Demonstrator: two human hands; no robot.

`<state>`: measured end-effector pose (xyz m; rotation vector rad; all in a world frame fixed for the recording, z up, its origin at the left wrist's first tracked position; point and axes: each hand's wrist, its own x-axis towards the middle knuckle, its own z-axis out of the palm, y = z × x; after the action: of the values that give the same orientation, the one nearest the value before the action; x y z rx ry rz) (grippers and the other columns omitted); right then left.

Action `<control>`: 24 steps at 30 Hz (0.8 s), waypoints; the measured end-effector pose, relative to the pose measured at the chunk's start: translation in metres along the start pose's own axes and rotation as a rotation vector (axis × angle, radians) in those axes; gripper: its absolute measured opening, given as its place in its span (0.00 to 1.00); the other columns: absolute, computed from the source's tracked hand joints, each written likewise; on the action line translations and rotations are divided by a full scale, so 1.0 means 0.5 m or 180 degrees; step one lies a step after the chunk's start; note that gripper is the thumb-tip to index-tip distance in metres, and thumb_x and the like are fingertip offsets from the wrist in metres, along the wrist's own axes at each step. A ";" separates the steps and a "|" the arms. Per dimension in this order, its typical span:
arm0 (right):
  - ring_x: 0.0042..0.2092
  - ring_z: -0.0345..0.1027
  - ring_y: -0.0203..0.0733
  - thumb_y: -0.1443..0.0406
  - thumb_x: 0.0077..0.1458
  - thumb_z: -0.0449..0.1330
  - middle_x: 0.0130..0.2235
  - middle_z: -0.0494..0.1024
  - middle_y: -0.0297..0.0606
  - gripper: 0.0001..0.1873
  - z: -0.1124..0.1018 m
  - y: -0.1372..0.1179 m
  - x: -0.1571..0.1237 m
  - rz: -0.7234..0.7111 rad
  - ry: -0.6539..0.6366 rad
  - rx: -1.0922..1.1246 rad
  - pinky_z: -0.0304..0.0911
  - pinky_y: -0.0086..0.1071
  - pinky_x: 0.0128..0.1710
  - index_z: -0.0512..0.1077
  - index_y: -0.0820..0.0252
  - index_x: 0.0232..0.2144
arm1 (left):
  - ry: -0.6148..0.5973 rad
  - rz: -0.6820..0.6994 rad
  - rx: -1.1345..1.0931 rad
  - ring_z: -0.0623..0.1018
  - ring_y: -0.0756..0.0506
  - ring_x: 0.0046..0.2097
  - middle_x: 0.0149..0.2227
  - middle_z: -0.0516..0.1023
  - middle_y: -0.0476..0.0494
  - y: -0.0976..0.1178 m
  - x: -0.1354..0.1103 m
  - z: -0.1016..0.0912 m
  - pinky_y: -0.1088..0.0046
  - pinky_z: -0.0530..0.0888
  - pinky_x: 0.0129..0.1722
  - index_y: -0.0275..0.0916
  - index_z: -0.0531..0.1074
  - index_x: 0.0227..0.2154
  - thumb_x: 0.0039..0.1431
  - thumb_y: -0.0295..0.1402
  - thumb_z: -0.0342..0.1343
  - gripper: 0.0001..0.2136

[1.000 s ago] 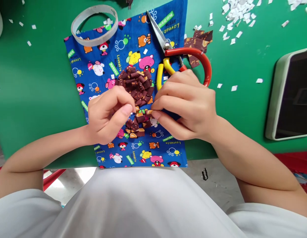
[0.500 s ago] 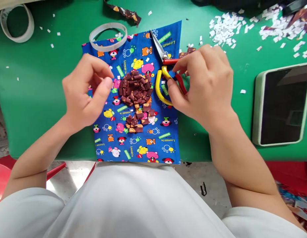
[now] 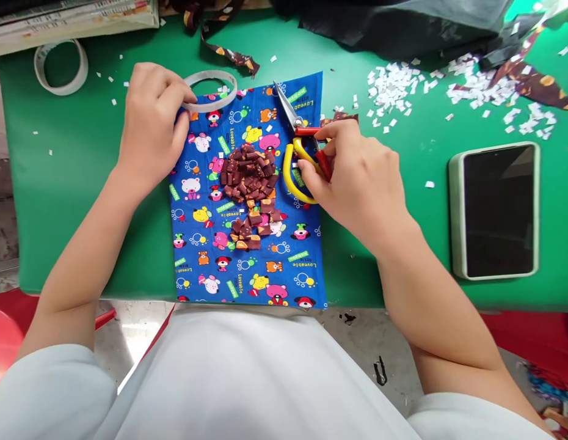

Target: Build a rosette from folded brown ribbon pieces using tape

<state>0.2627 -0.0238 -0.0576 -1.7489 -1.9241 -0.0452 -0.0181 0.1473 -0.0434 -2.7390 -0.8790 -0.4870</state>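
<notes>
A blue cartoon-print fabric sheet (image 3: pixel 247 284) lies on the green table, with a pile of small brown patterned cut pieces (image 3: pixel 250 177) on its middle. At the sheet's top left edge rests a white ring (image 3: pixel 215 109) that looks like a thin tape roll. My left hand (image 3: pixel 153 119) is closed at this ring's left side, with thumb and fingertips pinching its rim. On the sheet's upper right lie scissors (image 3: pixel 291 168) with yellow and red handles, blades slightly apart and pointing up-left. My right hand (image 3: pixel 360 177) is closed around the handles; some fingers are hidden.
Another white ring (image 3: pixel 82 73) lies at the table's far left, near a stack of papers (image 3: pixel 82 24). White paper bits (image 3: pixel 394 91) are heaped at the upper right, beside dark cloth (image 3: pixel 403 30). A phone (image 3: pixel 497 211) lies on the right. Brown scrap strips (image 3: pixel 233 58) lie at the back.
My left hand has moved up and away from beside the brown pile to the white ring and closed on its rim. My right hand stays at the scissors' handles. The view has shifted slightly.
</notes>
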 end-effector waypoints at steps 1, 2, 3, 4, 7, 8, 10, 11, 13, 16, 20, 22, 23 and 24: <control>0.28 0.64 0.42 0.58 0.60 0.55 0.30 0.73 0.37 0.12 0.001 -0.001 0.001 0.0030 0.0056 -0.0012 0.58 0.36 0.28 0.64 0.55 0.44 | 0.0075 0.0080 0.0005 0.65 0.51 0.48 0.43 0.73 0.50 0.002 0.006 0.000 0.68 0.71 0.47 0.42 0.68 0.44 0.69 0.46 0.40 0.17; 0.28 0.64 0.42 0.58 0.59 0.56 0.30 0.74 0.37 0.12 0.001 -0.003 0.002 0.0060 0.0128 -0.0018 0.58 0.36 0.28 0.64 0.55 0.44 | 0.0162 0.0160 -0.0012 0.66 0.51 0.47 0.41 0.74 0.50 0.007 0.010 -0.004 0.69 0.71 0.46 0.41 0.70 0.42 0.69 0.44 0.41 0.16; 0.28 0.64 0.42 0.59 0.59 0.57 0.31 0.74 0.37 0.12 0.002 -0.005 0.003 0.0089 0.0205 -0.0019 0.58 0.36 0.28 0.64 0.55 0.44 | 0.0299 0.0236 -0.0049 0.67 0.52 0.46 0.39 0.74 0.51 0.016 0.015 -0.010 0.71 0.72 0.45 0.41 0.71 0.40 0.69 0.43 0.43 0.15; 0.28 0.64 0.42 0.60 0.58 0.57 0.31 0.74 0.38 0.12 0.002 -0.007 0.004 0.0114 0.0278 -0.0009 0.58 0.36 0.28 0.64 0.55 0.44 | 0.0346 0.0262 -0.0161 0.69 0.53 0.45 0.38 0.75 0.53 0.028 0.019 -0.018 0.73 0.72 0.45 0.41 0.72 0.40 0.68 0.41 0.47 0.13; 0.30 0.67 0.43 0.64 0.55 0.59 0.33 0.75 0.39 0.14 0.000 -0.015 0.007 0.0172 0.0414 0.0127 0.62 0.37 0.30 0.64 0.55 0.44 | 0.0602 0.0104 -0.0710 0.72 0.56 0.40 0.33 0.77 0.57 0.077 0.028 -0.043 0.75 0.73 0.43 0.42 0.73 0.35 0.65 0.38 0.54 0.07; 0.31 0.68 0.43 0.65 0.54 0.58 0.34 0.75 0.40 0.15 -0.001 -0.018 0.008 0.0178 0.0432 0.0215 0.63 0.37 0.31 0.64 0.55 0.44 | 0.0698 0.0068 -0.0875 0.72 0.57 0.38 0.33 0.77 0.57 0.093 0.030 -0.047 0.76 0.73 0.41 0.42 0.72 0.33 0.64 0.37 0.55 0.06; 0.33 0.69 0.44 0.68 0.52 0.58 0.35 0.75 0.40 0.16 -0.005 -0.024 0.009 0.0150 0.0473 0.0411 0.65 0.38 0.33 0.64 0.54 0.44 | 0.0699 0.0122 -0.1106 0.73 0.56 0.37 0.32 0.77 0.55 0.121 0.031 -0.047 0.77 0.73 0.38 0.41 0.71 0.33 0.64 0.36 0.56 0.06; 0.33 0.69 0.44 0.69 0.51 0.57 0.36 0.76 0.39 0.16 -0.006 -0.027 0.010 0.0121 0.0509 0.0499 0.66 0.38 0.33 0.64 0.53 0.43 | 0.0702 0.0172 -0.1183 0.73 0.56 0.36 0.31 0.77 0.54 0.131 0.030 -0.043 0.77 0.72 0.37 0.41 0.70 0.32 0.64 0.36 0.56 0.06; 0.33 0.69 0.44 0.71 0.48 0.56 0.37 0.76 0.38 0.17 -0.008 -0.033 0.010 0.0064 0.0610 0.0637 0.66 0.38 0.31 0.64 0.52 0.42 | 0.0686 0.0229 -0.1313 0.74 0.53 0.33 0.29 0.76 0.50 0.143 0.026 -0.032 0.75 0.72 0.35 0.39 0.70 0.32 0.66 0.38 0.51 0.10; 0.30 0.67 0.41 0.71 0.47 0.56 0.33 0.74 0.36 0.14 -0.008 -0.043 0.011 0.0095 0.0746 0.0732 0.63 0.35 0.25 0.65 0.52 0.38 | 0.0287 0.0047 -0.1493 0.76 0.50 0.33 0.28 0.74 0.47 0.147 0.016 -0.020 0.72 0.74 0.37 0.38 0.71 0.32 0.68 0.44 0.44 0.17; 0.24 0.61 0.36 0.68 0.48 0.59 0.27 0.70 0.33 0.11 -0.010 -0.056 0.013 0.0146 0.0816 0.0886 0.56 0.31 0.18 0.63 0.53 0.34 | 0.0165 0.0126 -0.1569 0.77 0.49 0.34 0.29 0.73 0.47 0.147 0.007 -0.022 0.71 0.75 0.38 0.38 0.71 0.34 0.68 0.42 0.42 0.17; 0.23 0.59 0.34 0.66 0.48 0.61 0.27 0.69 0.31 0.12 -0.012 -0.056 0.015 0.0061 0.0830 0.0935 0.54 0.30 0.17 0.63 0.53 0.34 | 0.0216 0.0146 -0.1586 0.78 0.49 0.34 0.30 0.74 0.47 0.149 0.003 -0.023 0.70 0.76 0.38 0.38 0.71 0.35 0.68 0.40 0.43 0.14; 0.22 0.58 0.33 0.65 0.48 0.62 0.26 0.69 0.31 0.12 -0.014 -0.055 0.016 -0.0025 0.0832 0.0932 0.53 0.30 0.17 0.62 0.53 0.34 | 0.0262 0.0130 -0.1644 0.79 0.49 0.35 0.32 0.75 0.47 0.150 0.001 -0.023 0.70 0.76 0.38 0.38 0.70 0.37 0.67 0.39 0.44 0.13; 0.22 0.58 0.33 0.65 0.48 0.61 0.26 0.69 0.30 0.12 -0.015 -0.054 0.017 -0.0117 0.0808 0.0904 0.53 0.30 0.17 0.62 0.53 0.35 | 0.0309 0.0092 -0.1742 0.79 0.48 0.36 0.34 0.76 0.47 0.152 -0.001 -0.023 0.69 0.77 0.39 0.39 0.70 0.41 0.67 0.37 0.45 0.11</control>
<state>0.2401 -0.0231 -0.0393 -1.4467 -1.6873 -0.0060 0.0239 0.0832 -0.0416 -3.1640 -0.7690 -0.9710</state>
